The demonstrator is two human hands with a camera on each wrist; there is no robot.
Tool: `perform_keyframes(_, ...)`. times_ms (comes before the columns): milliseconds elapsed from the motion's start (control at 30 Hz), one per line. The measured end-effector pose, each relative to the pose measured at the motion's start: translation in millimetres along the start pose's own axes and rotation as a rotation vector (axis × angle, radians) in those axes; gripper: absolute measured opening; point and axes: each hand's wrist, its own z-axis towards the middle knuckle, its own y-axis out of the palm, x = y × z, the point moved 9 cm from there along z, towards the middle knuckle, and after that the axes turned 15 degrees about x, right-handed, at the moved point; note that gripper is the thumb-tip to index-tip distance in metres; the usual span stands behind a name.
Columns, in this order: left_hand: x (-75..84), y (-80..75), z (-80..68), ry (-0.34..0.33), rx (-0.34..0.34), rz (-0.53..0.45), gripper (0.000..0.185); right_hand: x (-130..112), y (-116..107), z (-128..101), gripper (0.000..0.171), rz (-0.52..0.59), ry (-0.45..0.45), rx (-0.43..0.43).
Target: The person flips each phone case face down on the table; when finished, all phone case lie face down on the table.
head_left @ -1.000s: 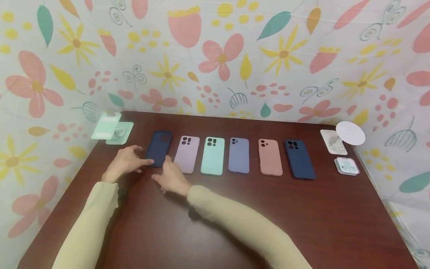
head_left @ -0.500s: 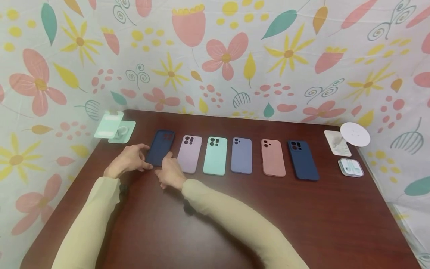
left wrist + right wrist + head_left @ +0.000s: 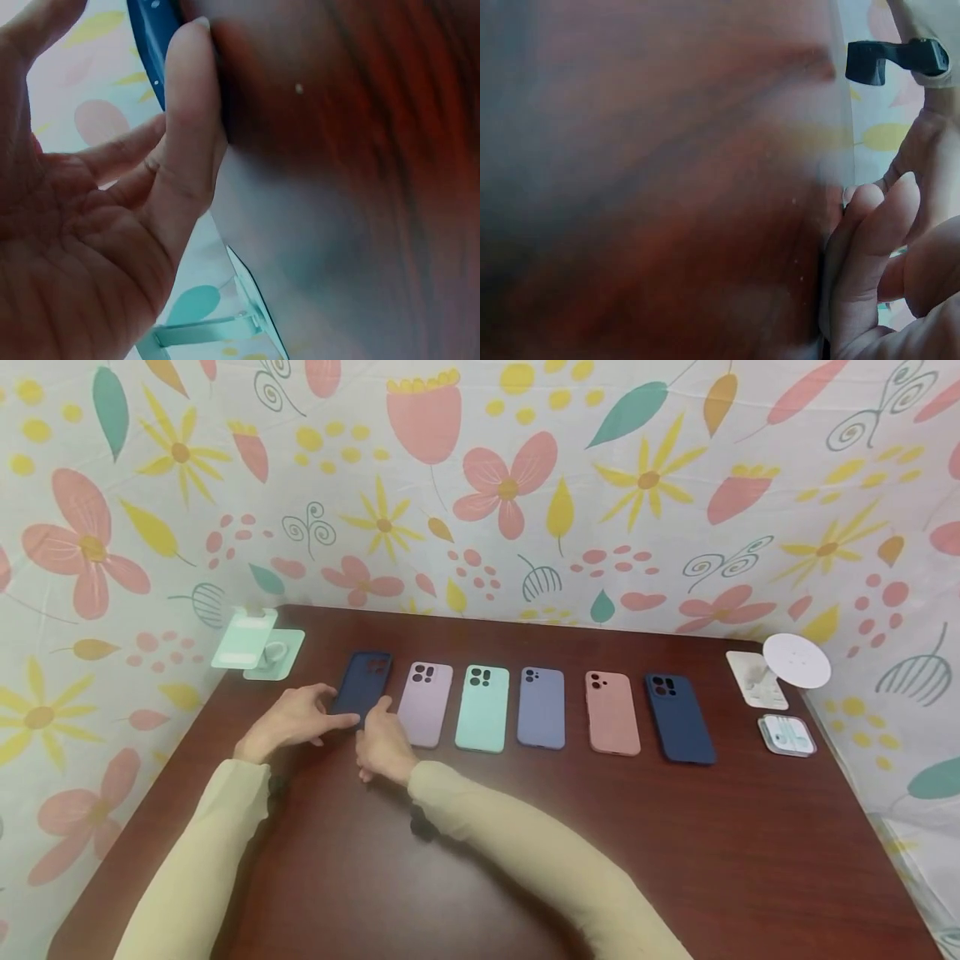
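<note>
A navy phone case (image 3: 363,685), hollow side up, lies tilted at the left end of a row of cases on the dark table. My left hand (image 3: 288,718) holds its lower left corner, the thumb along the bottom edge and the other fingers by the left side. At the opposite lower corner, my right hand (image 3: 386,747) grips with its index finger against the right edge. In the left wrist view, the fingers (image 3: 191,112) overlap a strip of blue case (image 3: 154,41). The right wrist view has curled fingers (image 3: 866,255); the case is hidden there.
Rightward stand lilac (image 3: 425,706), mint (image 3: 482,710), lavender-blue (image 3: 542,710), pink (image 3: 612,714) and dark blue (image 3: 681,718) cases. A mint phone stand (image 3: 247,643) is at the left back; a white stand (image 3: 795,660) and boxed earphones (image 3: 786,735) are at the right. Floral cloth (image 3: 480,485) hangs behind.
Both hands have closed in on the navy case's lower corners. The left thumb has reached along its bottom edge, and the case's lower end has shifted slightly right. The other cases stay put.
</note>
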Motion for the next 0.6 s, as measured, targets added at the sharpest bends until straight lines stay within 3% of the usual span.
perform_keyframes(333,10.2,-1.7,-3.4,-0.072,0.044,0.024,0.108,-2,-1,-4,0.072,0.035,-0.062,0.011)
perform_keyframes(600,12.9,1.0,-2.7,-0.085,0.064,0.05,0.095,4,7,1,0.067,0.056,-0.103,0.022)
